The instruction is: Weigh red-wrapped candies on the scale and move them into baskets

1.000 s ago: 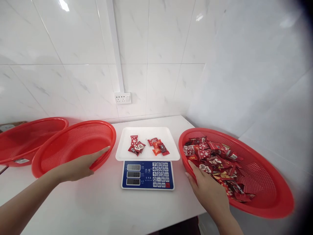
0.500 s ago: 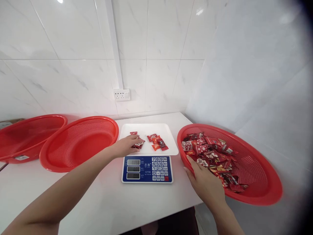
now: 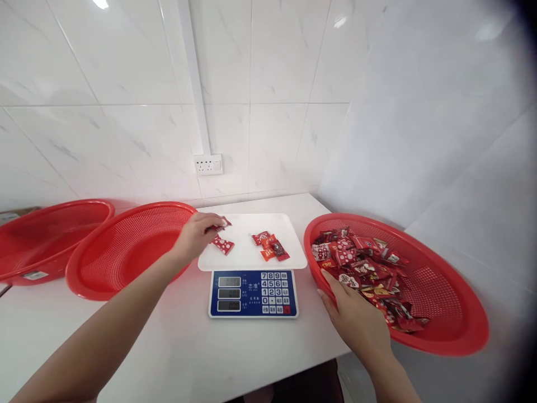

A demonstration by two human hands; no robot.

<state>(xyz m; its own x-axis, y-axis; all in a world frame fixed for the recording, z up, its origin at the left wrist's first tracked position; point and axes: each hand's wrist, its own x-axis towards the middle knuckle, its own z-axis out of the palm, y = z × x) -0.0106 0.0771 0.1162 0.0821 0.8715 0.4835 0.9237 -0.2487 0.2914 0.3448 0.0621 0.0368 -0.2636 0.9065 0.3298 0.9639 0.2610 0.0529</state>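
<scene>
My left hand (image 3: 197, 235) is over the left side of the scale's white tray (image 3: 245, 258), fingers closed on a red wrapped candy (image 3: 225, 222). Just below those fingers lies a red candy with white dots (image 3: 223, 244). Several red and orange wrapped candies (image 3: 271, 246) form a small group right of the tray's middle. The blue scale panel (image 3: 253, 294) faces me. My right hand (image 3: 356, 313) grips the near left rim of a red plastic basket (image 3: 444, 330), which holds a heap of wrapped candies (image 3: 364, 268).
Two more red baskets stand on the left: a perforated basket (image 3: 138, 240) beside the scale and another basket (image 3: 54, 224) further left. All stand on a white table (image 3: 176, 347) against a tiled wall with a socket (image 3: 208, 164).
My left hand has moved left and back across the tray, now with a candy in its fingers. The white-dotted candy has come into view. My right hand stays on the basket rim.
</scene>
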